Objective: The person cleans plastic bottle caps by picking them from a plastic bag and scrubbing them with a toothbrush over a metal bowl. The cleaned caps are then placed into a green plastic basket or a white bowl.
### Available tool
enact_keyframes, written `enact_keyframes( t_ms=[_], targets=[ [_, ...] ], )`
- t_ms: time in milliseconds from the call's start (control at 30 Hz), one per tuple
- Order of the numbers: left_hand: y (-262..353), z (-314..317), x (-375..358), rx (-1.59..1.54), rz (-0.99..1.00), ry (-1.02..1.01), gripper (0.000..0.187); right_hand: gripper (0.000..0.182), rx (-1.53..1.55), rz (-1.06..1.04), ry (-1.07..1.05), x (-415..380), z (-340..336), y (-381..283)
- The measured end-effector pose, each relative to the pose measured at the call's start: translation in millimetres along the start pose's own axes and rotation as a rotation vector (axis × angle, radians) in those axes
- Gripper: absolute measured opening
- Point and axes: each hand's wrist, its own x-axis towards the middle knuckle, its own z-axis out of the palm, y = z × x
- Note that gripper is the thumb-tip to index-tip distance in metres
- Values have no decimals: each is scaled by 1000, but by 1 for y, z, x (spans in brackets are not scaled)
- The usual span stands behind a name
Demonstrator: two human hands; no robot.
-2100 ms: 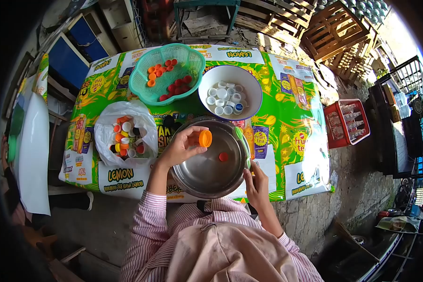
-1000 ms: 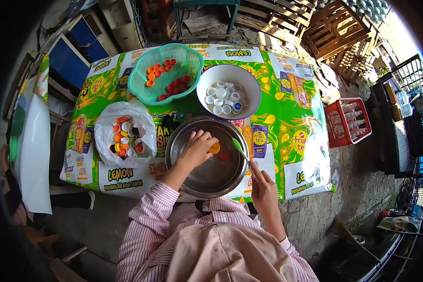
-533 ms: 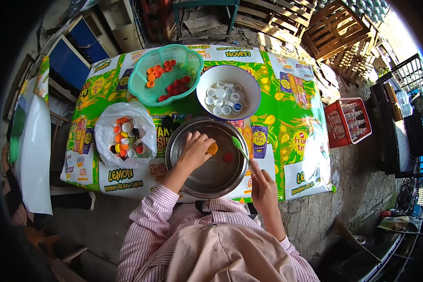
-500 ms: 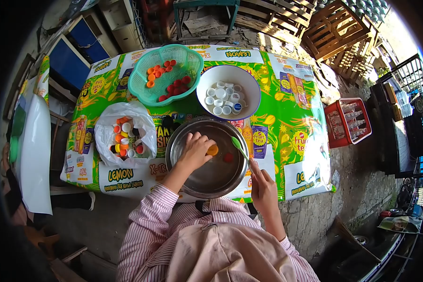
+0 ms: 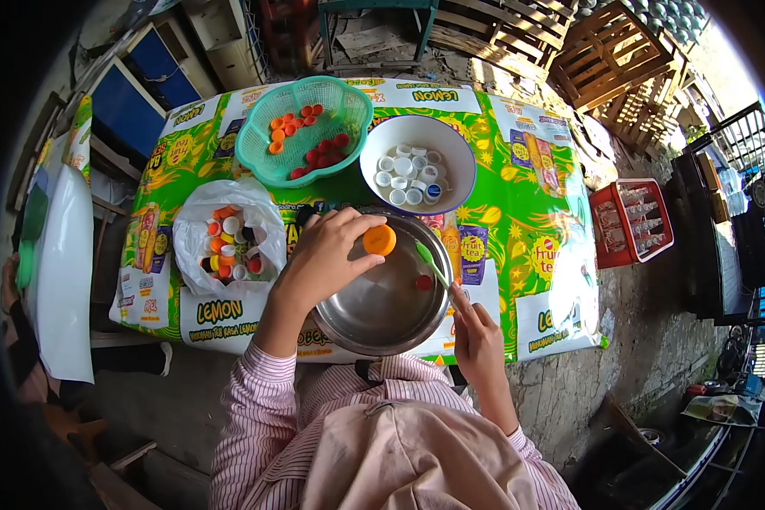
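An orange bottle cap (image 5: 379, 240) is pinched between the thumb and fingers of my left hand (image 5: 327, 255), above the far left part of a steel basin (image 5: 374, 327). My right hand (image 5: 479, 344) is closed around the handle of a green toothbrush (image 5: 429, 263), whose head reaches over the basin's right side. A red bottle cap (image 5: 423, 282) lies in the basin, left of the brush handle. My left hand and forearm hide the basin's upper left rim.
A turquoise basket (image 5: 251, 140) holds orange and red caps; a white bowl (image 5: 461, 157) beside it holds white ones. Mixed caps fill a plastic bag (image 5: 194, 208) on the left. A red crate (image 5: 603, 225) stands beyond the table's right edge.
My left hand has lifted the orange cap up from inside the basin and moved away from me. The right hand and toothbrush have stayed nearly in place.
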Motion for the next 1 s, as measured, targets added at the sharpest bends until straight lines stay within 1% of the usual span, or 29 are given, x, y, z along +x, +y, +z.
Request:
enact_keyframes(
  t_ms=[33,67,133,167,200,267,333,400,467,533,567,600,667,700,767,800,867,900,1000],
  targets=[
    [2,-7,0,-1,39,72,47,52,-1,-3,11,0,-2,-2],
    [4,-11,0,-2,39,72,47,52,-2,-6,22,1,-3,-4],
    [6,-15,3,-128,46,140,47,53,7,-13,32,1,-5,-5],
    [1,-4,5,-258,55,171,48,53,18,-22,41,1,-5,-6],
    [-1,12,5,-276,36,186,47,53,19,-21,40,1,-4,-5],
    [-20,50,-9,232,-50,-151,48,53,8,-25,29,1,-2,-4],
    [-20,51,-6,196,-71,-155,47,53,-4,-19,16,3,-4,-6],
    [-16,39,-2,164,-71,3,46,53,-9,5,-1,0,-3,-8],
    [-10,25,1,114,-74,6,45,52,35,-27,43,2,-3,-7],
    [-9,20,2,-72,-43,28,45,52,17,-20,34,3,-4,-8],
    [-13,28,0,-146,-7,16,46,52,-1,-6,24,2,-4,-8],
    [-16,39,-7,54,-22,-108,46,52,-1,-3,25,1,-4,-8],
    [-34,68,-17,123,-110,-182,44,52,3,-15,14,2,-4,-8],
    [-35,66,-14,127,-106,-178,44,52,3,-18,19,4,-4,-7],
    [-35,62,-14,-650,-196,-135,45,53,20,-3,19,2,-3,-7],
    [-36,61,-17,-651,-194,-135,45,53,19,-3,20,0,-4,-7],
    [-39,56,-25,-1366,-108,-290,48,53,70,-11,21,0,-5,-9],
    [-36,55,-27,-1485,-58,-271,51,53,71,-13,23,-1,-6,-11],
    [-33,51,-32,-1434,-11,-225,51,54,74,-16,-21,-4,-12,-20]
  ],
)
